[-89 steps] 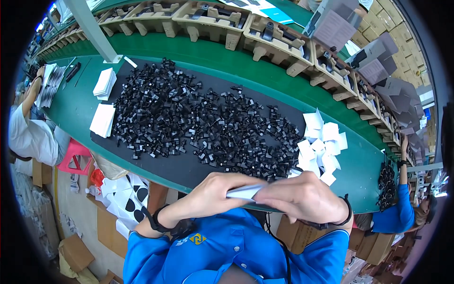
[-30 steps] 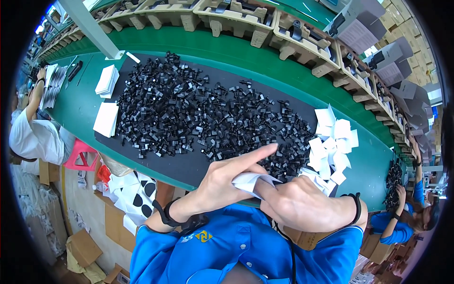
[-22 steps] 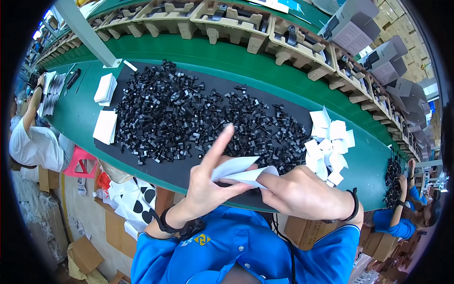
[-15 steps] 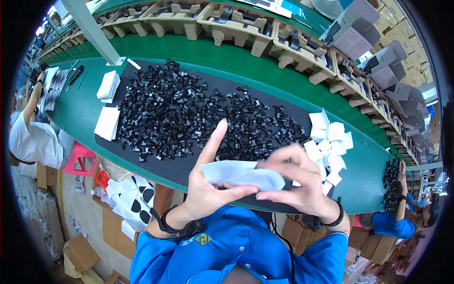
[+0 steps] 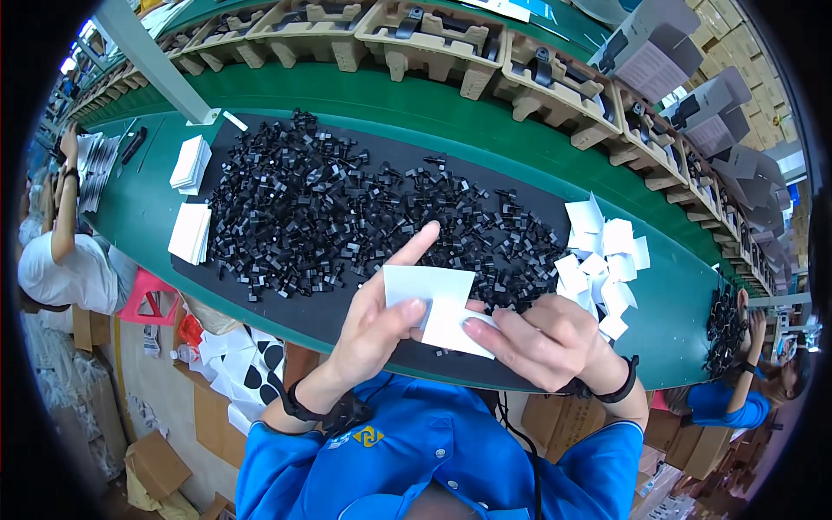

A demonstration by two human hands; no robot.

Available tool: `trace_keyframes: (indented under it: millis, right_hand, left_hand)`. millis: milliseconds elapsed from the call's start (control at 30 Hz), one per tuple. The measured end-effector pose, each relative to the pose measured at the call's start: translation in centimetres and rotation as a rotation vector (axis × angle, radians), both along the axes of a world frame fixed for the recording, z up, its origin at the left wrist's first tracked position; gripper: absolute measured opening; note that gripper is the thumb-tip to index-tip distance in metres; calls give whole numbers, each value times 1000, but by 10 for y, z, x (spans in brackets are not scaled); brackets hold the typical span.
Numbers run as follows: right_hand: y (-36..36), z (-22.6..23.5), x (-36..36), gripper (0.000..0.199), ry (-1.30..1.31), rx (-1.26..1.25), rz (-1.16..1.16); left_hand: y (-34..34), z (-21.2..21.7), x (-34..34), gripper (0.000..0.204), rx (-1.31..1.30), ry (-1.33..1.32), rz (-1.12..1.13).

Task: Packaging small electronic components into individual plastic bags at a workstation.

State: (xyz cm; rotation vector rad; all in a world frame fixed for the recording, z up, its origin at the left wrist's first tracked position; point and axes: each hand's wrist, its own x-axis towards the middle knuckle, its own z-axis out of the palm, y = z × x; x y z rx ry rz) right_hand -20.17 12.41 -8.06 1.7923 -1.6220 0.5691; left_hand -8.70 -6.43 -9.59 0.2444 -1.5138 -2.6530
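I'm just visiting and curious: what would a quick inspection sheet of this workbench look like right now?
Surface: long green bench with a black mat on it.
Job's things: small white paper packet, held between both hands over the mat's near edge.
Clutter: heap of small black parts; two stacks of white sheets; loose white packets at the right.
Hands: left hand pinches the packet, forefinger pointing out; right hand grips its lower right corner.
Cables: nothing seen.
Surroundings: brown moulded trays beyond the bench; co-workers at both ends; cardboard boxes on the floor.
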Motion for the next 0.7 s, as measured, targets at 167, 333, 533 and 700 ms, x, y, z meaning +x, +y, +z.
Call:
trace_keyframes:
  millis: [167,333,533,700]
  right_hand:
    - [0,23,18,25,-414,235,-185]
    - [-1,30,8,20,-1091,132,-195]
    - [-4,9,-1,14,-994,192,78]
    - [-19,25,-9,19,-985,423,-7]
  left_hand:
    - [3,14,-4,90,-204,11,33]
    - [10,17,-5,98,-233,-8,83]
    - [7,-3,6,87,-625,160,54]
    - [-2,3,-2,56,-637,80,-106]
